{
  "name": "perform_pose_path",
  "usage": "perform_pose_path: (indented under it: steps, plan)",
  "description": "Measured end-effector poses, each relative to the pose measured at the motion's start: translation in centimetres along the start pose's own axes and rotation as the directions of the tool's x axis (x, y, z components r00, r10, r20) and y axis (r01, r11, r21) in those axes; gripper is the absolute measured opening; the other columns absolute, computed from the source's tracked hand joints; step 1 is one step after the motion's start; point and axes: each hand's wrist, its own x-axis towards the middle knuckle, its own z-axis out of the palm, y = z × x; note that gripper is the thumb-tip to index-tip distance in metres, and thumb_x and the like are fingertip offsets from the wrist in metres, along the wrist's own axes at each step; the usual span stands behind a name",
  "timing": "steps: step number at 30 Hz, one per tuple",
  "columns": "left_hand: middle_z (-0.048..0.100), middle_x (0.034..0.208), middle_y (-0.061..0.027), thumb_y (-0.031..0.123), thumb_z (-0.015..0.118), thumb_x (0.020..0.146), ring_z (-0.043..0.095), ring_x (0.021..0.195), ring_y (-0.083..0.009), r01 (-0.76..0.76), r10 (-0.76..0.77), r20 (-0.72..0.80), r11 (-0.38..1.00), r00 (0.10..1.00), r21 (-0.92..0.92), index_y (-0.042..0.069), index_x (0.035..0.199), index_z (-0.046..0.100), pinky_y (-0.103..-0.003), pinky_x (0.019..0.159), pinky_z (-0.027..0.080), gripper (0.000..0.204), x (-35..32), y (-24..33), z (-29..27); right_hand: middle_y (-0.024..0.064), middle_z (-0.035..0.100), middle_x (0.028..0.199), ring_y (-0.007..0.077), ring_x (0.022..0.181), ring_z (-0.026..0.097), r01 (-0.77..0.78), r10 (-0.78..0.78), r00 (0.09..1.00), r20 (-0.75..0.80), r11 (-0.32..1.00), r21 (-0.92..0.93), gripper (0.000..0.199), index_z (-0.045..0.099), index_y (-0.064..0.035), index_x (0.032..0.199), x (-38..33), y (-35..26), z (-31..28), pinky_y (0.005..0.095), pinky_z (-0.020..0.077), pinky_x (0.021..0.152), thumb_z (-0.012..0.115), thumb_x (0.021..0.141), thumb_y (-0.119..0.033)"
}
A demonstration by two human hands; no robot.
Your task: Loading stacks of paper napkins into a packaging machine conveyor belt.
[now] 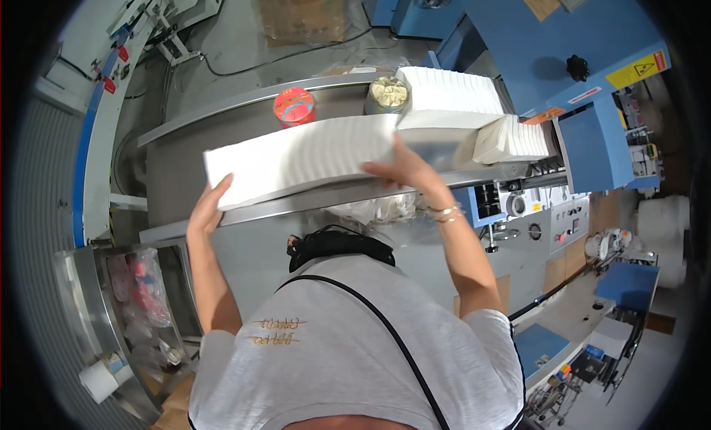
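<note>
The person holds a long stack of white folded tissues [304, 157] lengthwise between both hands, over the steel bench [222, 111] of a blue machine [563, 52]. The left hand [208, 208] presses flat against the stack's left end, fingers [222, 184] spread and closed on it. The right hand [400, 171] clamps the other end, fingers [378, 167] bent against the tissues. The step looks like carrying a squeezed batch. More stacks [452, 89] sit behind, beside two round tins [294, 106]. Any next move calls for steady inward pressure, so the middle does not sag.
</note>
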Motion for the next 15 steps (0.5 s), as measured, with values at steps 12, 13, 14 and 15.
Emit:
perform_pose_path:
  steps: [12, 13, 14, 15]
  plan:
    - [0.033, 0.146, -0.0194, 0.031, 0.073, 0.081, 0.028, 0.137, -0.0283, -0.124, 0.135, -0.099, 0.986, 0.986, 0.11, -0.006, 0.145, 0.018, -0.034, 0.113, 0.016, 0.093, -0.8, 1.3, -2.4, 0.0077, 0.062, 0.098, 0.009, 0.058, 0.059, -0.03, 0.039, 0.971, 0.234, 0.999, -0.04, 0.093, 0.021, -0.0068, 0.143, 4.3, -3.3, -0.5, 0.0186, 0.044, 0.046, 0.076, 0.075, -0.038]
    - [0.033, 0.146, -0.0196, 0.031, 0.074, 0.08, 0.028, 0.137, -0.0284, -0.114, 0.124, -0.11, 0.989, 0.986, 0.098, -0.006, 0.145, 0.018, -0.035, 0.113, 0.016, 0.094, -0.9, 1.5, -1.8, 0.0074, 0.061, 0.102, 0.0083, 0.058, 0.058, -0.051, 0.057, 0.975, 0.215, 0.998, -0.035, 0.092, 0.022, -0.0074, 0.142, 4.1, -3.4, -0.8, 0.0173, 0.043, 0.045, 0.076, 0.075, -0.039]
    - [0.033, 0.146, -0.0198, 0.031, 0.074, 0.08, 0.027, 0.137, -0.0285, -0.103, 0.112, -0.113, 0.991, 0.987, 0.087, -0.006, 0.145, 0.017, -0.035, 0.114, 0.016, 0.094, -0.8, 1.6, -1.3, 0.0061, 0.062, 0.108, 0.01, 0.067, 0.061, -0.089, 0.106, 0.975, 0.193, 0.992, -0.094, 0.084, 0.033, -0.0068, 0.139, 3.6, -3.4, -1.4, 0.0248, 0.0502, 0.056, 0.073, 0.077, -0.047]
    - [0.033, 0.146, -0.02, 0.032, 0.074, 0.079, 0.028, 0.137, -0.0285, -0.118, 0.128, -0.1, 0.988, 0.987, 0.1, -0.006, 0.145, 0.017, -0.035, 0.113, 0.018, 0.095, -0.7, 1.7, -1.2, 0.0061, 0.062, 0.108, 0.01, 0.067, 0.061, -0.084, 0.104, 0.973, 0.204, 0.991, -0.105, 0.084, 0.033, -0.0068, 0.139, 3.9, -2.7, -2.0, 0.0248, 0.0502, 0.056, 0.073, 0.077, -0.047]
